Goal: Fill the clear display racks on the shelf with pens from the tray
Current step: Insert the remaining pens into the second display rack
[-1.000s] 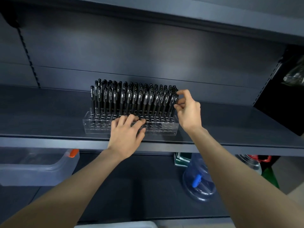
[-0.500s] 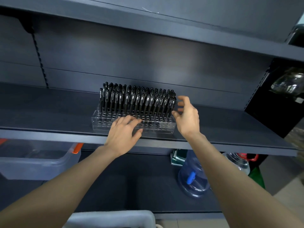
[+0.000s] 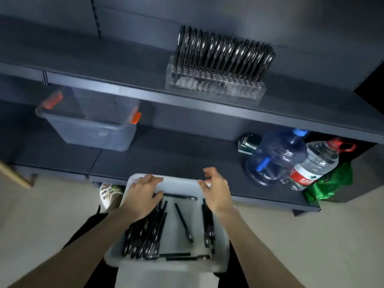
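Shelf far, up. Rack on it, near rows seem empty. Tray near, low. Pens bunch at its left, long axes near-to-far, under left hand: flat, spread, gripping nothing. Right hand loosely curled, empty, over far-right rim. Bare tray floor mid-right.

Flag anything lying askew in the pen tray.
In the white tray, one loose pen lies slanted alone in the middle, apart from the pen bundle on the left. Crosswise pens lie along the near end. Nothing looks spilled.
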`<state>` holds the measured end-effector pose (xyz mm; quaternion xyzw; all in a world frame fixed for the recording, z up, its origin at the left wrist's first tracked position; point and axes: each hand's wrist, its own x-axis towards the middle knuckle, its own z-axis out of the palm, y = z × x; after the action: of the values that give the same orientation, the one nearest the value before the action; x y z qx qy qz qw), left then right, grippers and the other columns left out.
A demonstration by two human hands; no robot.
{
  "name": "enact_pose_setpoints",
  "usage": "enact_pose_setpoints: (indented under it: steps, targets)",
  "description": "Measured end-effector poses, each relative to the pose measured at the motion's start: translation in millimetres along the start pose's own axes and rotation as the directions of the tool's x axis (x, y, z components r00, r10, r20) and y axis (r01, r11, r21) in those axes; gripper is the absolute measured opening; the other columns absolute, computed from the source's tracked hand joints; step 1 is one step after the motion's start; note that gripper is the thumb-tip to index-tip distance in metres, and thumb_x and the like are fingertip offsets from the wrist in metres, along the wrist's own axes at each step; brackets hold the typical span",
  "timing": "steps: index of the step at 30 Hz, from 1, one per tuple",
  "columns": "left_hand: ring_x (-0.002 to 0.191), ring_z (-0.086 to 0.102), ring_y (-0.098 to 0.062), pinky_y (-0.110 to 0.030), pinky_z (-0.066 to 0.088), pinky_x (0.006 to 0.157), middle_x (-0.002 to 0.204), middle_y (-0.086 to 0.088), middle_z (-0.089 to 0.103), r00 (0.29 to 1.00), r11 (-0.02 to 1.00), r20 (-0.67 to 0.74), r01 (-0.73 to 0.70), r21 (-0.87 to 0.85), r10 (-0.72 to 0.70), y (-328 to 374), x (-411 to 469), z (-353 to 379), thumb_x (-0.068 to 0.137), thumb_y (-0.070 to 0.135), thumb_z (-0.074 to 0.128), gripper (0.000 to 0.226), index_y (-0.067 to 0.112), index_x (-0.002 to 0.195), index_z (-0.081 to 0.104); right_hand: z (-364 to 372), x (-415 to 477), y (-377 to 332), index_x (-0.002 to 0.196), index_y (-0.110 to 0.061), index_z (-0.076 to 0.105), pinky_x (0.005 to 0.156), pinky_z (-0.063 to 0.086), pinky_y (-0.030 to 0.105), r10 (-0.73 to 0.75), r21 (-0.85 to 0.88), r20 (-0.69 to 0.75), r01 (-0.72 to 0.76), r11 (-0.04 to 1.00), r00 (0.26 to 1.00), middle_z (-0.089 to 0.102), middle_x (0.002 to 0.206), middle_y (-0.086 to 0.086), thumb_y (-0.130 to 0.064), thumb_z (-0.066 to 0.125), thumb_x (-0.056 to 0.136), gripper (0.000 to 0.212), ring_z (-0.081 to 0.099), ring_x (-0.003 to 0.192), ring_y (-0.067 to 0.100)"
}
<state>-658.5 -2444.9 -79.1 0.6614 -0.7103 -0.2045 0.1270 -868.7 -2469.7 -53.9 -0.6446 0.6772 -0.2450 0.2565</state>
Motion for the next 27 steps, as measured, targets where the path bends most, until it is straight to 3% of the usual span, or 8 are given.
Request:
enact_pose_setpoints:
  steps: [3,7,12,17,21,25,27]
  targets:
    - [0.132,0.033,-0.018,-0.033,0.027,0.106,0.142,0.003,0.037,0.994,0.998,0.088,0.069,-0.005,-0.069,-29,-28,34,0.094,0.038,0.046,0.049,0.025,0.141,0.038,52,-30,24,0.122,-0.010,0.053,0.090,0.047,0.032,0.078,0.023,0.143,-0.083,0.996,0.987,0.061,0.115,0.009,-0.016,0.059,0.091,0.032,0.060,0.100,0.023]
    - [0.140,0.019,-0.020,-0.035,0.024,0.112,0.152,-0.001,0.023,0.966,0.991,0.231,0.131,-0.040,-0.119,-48,-48,72,0.094,0.037,0.047,0.055,0.023,0.145,0.030,99,-54,53,0.123,-0.010,0.052,0.083,0.044,0.025,0.194,-0.085,0.289,-0.177,0.981,0.938,0.059,0.115,0.006,-0.020,0.058,0.092,0.033,0.059,0.105,0.024]
    - [0.145,0.001,-0.020,-0.037,0.011,0.117,0.158,-0.001,0.002,0.926,0.988,0.346,0.148,0.030,-0.150,-55,-55,103,0.096,0.040,0.041,0.061,0.023,0.149,0.016,129,-65,76,0.128,-0.013,0.047,0.094,0.040,0.032,0.309,-0.336,0.322,-0.197,0.921,0.895,0.048,0.126,0.007,-0.010,0.054,0.090,0.039,0.048,0.117,0.027]
    - [0.145,-0.002,-0.018,-0.039,0.011,0.116,0.158,0.003,-0.001,0.916,0.985,0.365,0.147,0.088,-0.169,-58,-55,110,0.096,0.041,0.041,0.062,0.026,0.149,0.013,137,-60,86,0.125,-0.007,0.045,0.092,0.039,0.031,0.370,-0.463,0.343,-0.187,0.866,0.863,0.046,0.129,0.010,-0.008,0.056,0.088,0.038,0.045,0.121,0.029]
    - [0.144,0.005,-0.018,-0.037,0.016,0.114,0.157,0.003,0.003,0.940,0.988,0.304,0.144,0.050,-0.152,-56,-52,105,0.096,0.036,0.041,0.060,0.025,0.149,0.013,131,-52,83,0.109,-0.008,0.049,0.079,0.045,0.032,0.346,-0.292,0.364,-0.247,0.924,0.865,0.058,0.112,0.012,-0.014,0.049,0.094,0.017,0.057,0.102,0.030]
    - [0.143,0.006,-0.017,-0.040,0.021,0.115,0.157,0.005,0.004,0.984,0.997,0.179,0.038,-0.064,-0.026,-44,-32,79,0.097,0.029,0.043,0.061,0.025,0.149,0.011,98,-33,55,0.104,-0.008,0.064,0.070,0.040,0.008,0.218,0.018,0.366,-0.241,0.970,0.905,0.061,0.096,0.003,-0.011,0.057,0.093,0.013,0.055,0.084,0.012]
    - [0.142,0.010,-0.016,-0.040,0.023,0.114,0.156,0.006,0.010,0.990,0.993,0.129,-0.035,-0.109,0.049,-36,-17,59,0.098,0.026,0.043,0.057,0.024,0.149,0.016,74,-21,32,0.096,-0.011,0.068,0.075,0.044,0.013,0.132,0.171,0.331,-0.196,0.966,0.934,0.063,0.086,-0.003,-0.008,0.064,0.088,0.009,0.057,0.078,0.009]
